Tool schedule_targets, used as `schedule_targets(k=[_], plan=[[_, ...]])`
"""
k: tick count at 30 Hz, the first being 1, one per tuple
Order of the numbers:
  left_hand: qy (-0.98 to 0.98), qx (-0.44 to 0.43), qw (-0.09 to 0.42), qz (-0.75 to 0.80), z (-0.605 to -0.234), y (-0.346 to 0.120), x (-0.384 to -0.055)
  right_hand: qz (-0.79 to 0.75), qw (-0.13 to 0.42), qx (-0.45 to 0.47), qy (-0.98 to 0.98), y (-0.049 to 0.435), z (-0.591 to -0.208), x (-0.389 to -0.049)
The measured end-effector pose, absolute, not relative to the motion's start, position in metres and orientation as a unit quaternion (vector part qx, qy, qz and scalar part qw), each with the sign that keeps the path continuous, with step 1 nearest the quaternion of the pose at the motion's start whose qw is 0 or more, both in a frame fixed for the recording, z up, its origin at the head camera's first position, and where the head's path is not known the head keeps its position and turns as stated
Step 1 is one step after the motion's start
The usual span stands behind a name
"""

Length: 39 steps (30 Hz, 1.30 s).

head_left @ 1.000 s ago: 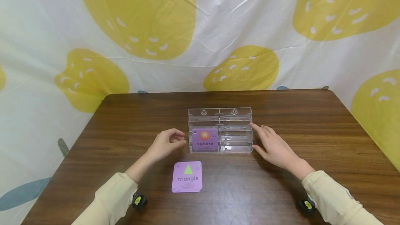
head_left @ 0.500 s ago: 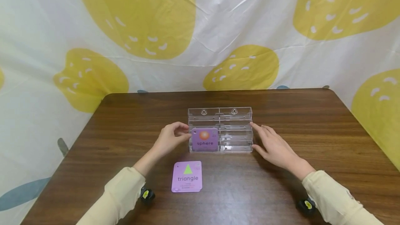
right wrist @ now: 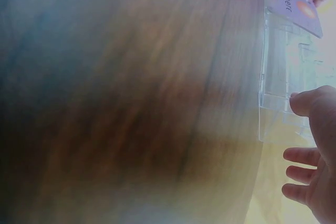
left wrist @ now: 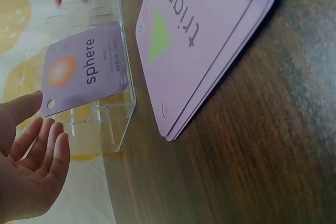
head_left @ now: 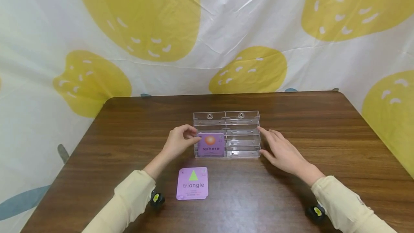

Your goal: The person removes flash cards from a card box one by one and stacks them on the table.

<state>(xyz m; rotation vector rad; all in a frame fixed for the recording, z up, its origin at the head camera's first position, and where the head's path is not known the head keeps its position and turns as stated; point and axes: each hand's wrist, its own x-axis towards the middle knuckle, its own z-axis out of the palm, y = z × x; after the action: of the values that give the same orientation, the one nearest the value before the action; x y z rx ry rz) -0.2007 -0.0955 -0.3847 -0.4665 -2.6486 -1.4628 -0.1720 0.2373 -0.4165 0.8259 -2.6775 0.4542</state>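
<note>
A clear plastic card holder point(head_left: 242, 132) with stepped pockets in two columns stands on the table. In its lower left pocket a purple sphere card point(head_left: 211, 146) leans upright. My left hand point(head_left: 179, 141) is at the holder's left side, its thumb at the card's upper left corner. In the left wrist view the fingers point(left wrist: 55, 150) are bent beside the card, apart from the thumb. My right hand point(head_left: 284, 152) rests its fingertips against the holder's right side, thumb low and index finger higher. A small stack of purple cards, topped by a triangle card point(head_left: 193, 184), lies in front of the holder.
The brown wooden table point(head_left: 258, 197) extends on all sides of the holder. Behind it hangs a white cloth point(head_left: 174, 78) with yellow fruit prints. A small black device point(head_left: 156, 199) sits under the left wrist and a similar one point(head_left: 316, 212) under the right.
My left hand has moved right and slightly up, from beside the holder to the sphere card's upper corner. The right hand, holder and triangle card stay in place.
</note>
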Motion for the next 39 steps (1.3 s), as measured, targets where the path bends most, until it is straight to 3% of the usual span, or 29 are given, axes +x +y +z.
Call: schedule_targets(k=[39], plan=[[-0.863,-0.182,0.047,-0.468,-0.395,-0.095,-0.215,0.161,0.15,0.287,-0.932,0.237,-0.416,-0.171]])
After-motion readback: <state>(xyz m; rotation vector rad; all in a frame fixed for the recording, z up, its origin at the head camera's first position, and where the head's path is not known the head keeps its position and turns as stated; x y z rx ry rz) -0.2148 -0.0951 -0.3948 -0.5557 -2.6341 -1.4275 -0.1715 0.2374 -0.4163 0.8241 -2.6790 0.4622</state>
